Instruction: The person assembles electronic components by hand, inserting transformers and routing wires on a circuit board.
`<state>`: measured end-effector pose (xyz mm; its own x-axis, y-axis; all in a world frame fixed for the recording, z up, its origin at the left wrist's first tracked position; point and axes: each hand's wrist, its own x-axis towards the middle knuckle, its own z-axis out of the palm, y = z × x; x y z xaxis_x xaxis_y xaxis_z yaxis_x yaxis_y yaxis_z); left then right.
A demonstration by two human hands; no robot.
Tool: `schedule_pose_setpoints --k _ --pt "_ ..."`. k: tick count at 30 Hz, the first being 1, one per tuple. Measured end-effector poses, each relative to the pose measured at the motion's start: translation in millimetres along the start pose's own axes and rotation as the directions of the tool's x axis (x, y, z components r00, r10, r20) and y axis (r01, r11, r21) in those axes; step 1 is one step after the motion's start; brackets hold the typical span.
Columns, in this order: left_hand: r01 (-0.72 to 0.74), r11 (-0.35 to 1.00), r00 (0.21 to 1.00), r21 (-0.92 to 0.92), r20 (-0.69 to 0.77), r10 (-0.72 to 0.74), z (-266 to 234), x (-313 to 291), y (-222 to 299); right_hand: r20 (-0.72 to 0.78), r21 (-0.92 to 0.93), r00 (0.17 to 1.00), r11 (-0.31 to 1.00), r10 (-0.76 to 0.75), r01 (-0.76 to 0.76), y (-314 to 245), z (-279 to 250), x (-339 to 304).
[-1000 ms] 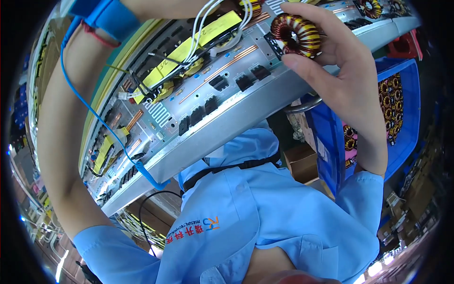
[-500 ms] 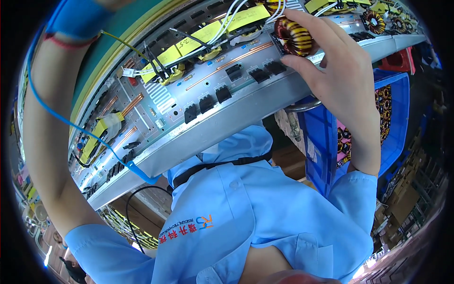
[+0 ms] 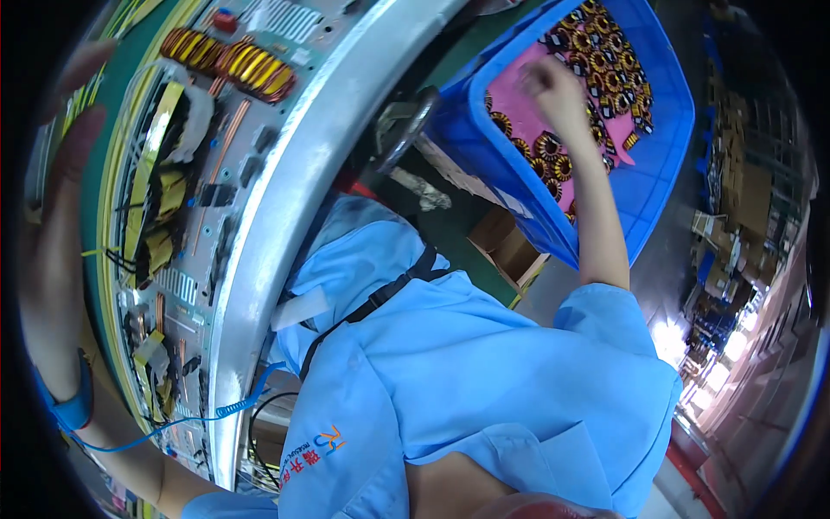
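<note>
My right hand (image 3: 558, 93) is over the blue crate (image 3: 480, 143), above a pink sheet (image 3: 510, 82) inside it. Its fingers are curled and blurred, so whether they hold anything is unclear. Toroidal coils (image 3: 605, 52) wound with copper and yellow lie around it in the crate. My left hand (image 3: 65, 190), dim and smeared, is at the far left beside the circuit board (image 3: 199, 285), fingers apart and nothing visible in them. Two larger toroidal coils (image 3: 255, 71) sit side by side at the board's upper end.
The board's silver metal edge (image 3: 285, 199) runs between me and the board. A blue coiled cord (image 3: 238, 406) leads to the band (image 3: 73, 402) on my left wrist. A cardboard box (image 3: 510, 246) stands below the crate, and more boxes (image 3: 752, 208) are at the right.
My right hand has left the toroidal coil at the board and moved right into the crate. The view has turned, bringing the crate higher. My left hand has come into view at the left.
</note>
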<state>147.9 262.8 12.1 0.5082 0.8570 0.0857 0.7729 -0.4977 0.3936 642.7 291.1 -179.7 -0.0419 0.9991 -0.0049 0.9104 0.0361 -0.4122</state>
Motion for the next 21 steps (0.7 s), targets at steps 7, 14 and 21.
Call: schedule_pose_setpoints --k 7,14,21 --pt "-0.188 0.964 0.981 0.190 0.094 0.172 -0.4 10.4 44.1 0.512 0.024 0.851 0.988 0.121 -0.155 29.8 58.2 -32.0" --pt "-0.213 0.972 0.976 0.099 -0.026 0.217 24.7 24.1 84.4 0.492 0.654 0.871 0.659 0.003 -0.372 -5.9 -49.2 -28.8" --pt "-0.453 0.872 0.887 -0.188 -0.193 0.419 58.0 31.7 112.6 0.189 0.979 0.709 0.072 -0.680 -0.191 -138.8 -59.8 -40.5"
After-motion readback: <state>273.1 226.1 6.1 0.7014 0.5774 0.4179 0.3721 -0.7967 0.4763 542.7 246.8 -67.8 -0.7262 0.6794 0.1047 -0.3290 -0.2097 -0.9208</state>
